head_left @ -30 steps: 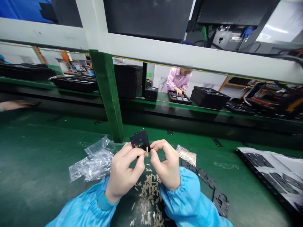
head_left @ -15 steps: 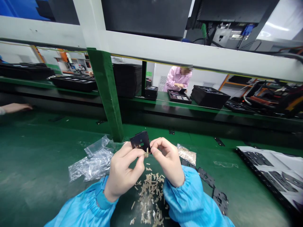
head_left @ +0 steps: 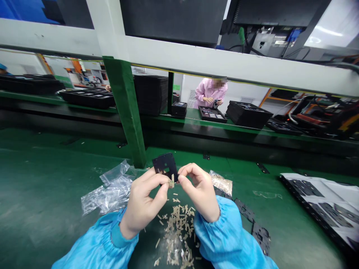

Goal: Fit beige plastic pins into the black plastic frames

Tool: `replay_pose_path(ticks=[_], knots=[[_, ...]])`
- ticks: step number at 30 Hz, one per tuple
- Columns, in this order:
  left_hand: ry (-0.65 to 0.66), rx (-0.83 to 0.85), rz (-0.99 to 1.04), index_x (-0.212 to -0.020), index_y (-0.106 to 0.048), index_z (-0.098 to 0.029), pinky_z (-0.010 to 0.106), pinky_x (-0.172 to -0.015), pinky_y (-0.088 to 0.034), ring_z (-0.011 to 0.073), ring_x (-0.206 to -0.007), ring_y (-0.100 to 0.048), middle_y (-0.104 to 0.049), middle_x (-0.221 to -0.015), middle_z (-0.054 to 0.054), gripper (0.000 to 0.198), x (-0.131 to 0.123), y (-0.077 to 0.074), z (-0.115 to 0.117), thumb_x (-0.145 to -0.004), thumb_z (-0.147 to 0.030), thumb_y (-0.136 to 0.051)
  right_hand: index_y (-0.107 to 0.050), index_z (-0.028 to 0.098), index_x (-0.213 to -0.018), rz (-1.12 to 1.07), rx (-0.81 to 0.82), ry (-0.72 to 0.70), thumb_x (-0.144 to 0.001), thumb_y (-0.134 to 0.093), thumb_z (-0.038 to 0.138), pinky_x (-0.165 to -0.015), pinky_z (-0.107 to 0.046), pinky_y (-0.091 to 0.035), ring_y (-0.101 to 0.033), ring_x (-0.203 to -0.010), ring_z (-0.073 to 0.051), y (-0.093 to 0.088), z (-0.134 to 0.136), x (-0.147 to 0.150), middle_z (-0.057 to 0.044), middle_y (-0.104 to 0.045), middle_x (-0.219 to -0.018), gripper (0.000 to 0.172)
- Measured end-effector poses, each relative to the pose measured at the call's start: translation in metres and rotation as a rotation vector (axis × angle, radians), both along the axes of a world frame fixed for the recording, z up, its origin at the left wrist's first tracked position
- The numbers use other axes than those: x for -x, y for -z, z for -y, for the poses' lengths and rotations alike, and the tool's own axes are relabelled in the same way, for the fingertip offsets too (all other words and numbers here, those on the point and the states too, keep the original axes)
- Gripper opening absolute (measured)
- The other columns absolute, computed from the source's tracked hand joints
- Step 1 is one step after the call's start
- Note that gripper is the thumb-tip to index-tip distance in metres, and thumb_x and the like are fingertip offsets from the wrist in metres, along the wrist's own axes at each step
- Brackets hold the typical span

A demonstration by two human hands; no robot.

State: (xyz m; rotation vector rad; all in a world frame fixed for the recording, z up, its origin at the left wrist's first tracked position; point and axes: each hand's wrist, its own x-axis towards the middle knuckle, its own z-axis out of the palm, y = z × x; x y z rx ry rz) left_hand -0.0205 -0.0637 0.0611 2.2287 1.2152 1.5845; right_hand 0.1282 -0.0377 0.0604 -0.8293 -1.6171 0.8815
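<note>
My left hand (head_left: 147,198) is closed, with thumb and forefinger pinching a small tan L-shaped piece (head_left: 171,182). Right behind that piece is a thin black plate (head_left: 165,162) with small cutouts, tilted up; my left fingers partly cover its lower left. At the plate's lower right edge, my right hand (head_left: 199,186) closes thumb and forefinger on it. The contact there is tiny and hard to see. Below both hands, many loose tan pieces (head_left: 179,220) lie scattered on the green table (head_left: 39,194).
Clear plastic bags (head_left: 114,190) lie left, and a bag of tan pieces (head_left: 221,184) right. Black plates (head_left: 260,237) line my right sleeve; a white-lined tray (head_left: 333,186) holds more. A green post (head_left: 125,112) rises ahead. Beyond, a person in pink (head_left: 209,89) handles a dark item.
My left hand has shifted slightly left, and the plate has moved a little with it. Another person's hand at far left has left view. Small plates on the far strip have slid right.
</note>
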Motion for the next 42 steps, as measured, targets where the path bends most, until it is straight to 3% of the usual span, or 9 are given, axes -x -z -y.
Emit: replay_pose_path(ticks=[28,42], knots=[[0.022,0.065,0.06,-0.062,-0.055,-0.018,0.023,-0.051,-0.038,0.0123,-0.056,-0.05,-0.053,-0.06,0.0,0.021,0.001,-0.002,0.0,-0.079,-0.013,-0.044,-0.045,0.02,-0.065,0.001,-0.042,0.031,-0.07,-0.046,0.009,-0.061,-0.026,-0.044,-0.052,-0.062,-0.012,0.001,0.002,0.005,0.001,-0.053,-0.066,0.012],[0.22,0.115,0.237,-0.057,-0.056,-0.019,0.029,-0.055,-0.04,0.0154,-0.057,-0.05,-0.055,-0.057,0.002,0.024,0.014,0.025,-0.013,-0.079,-0.019,-0.046,-0.045,0.019,-0.063,-0.042,-0.013,-0.038,-0.07,-0.048,0.012,-0.061,-0.025,-0.042,-0.05,-0.064,-0.013,-0.009,0.013,0.006,0.0,-0.053,-0.066,0.01]])
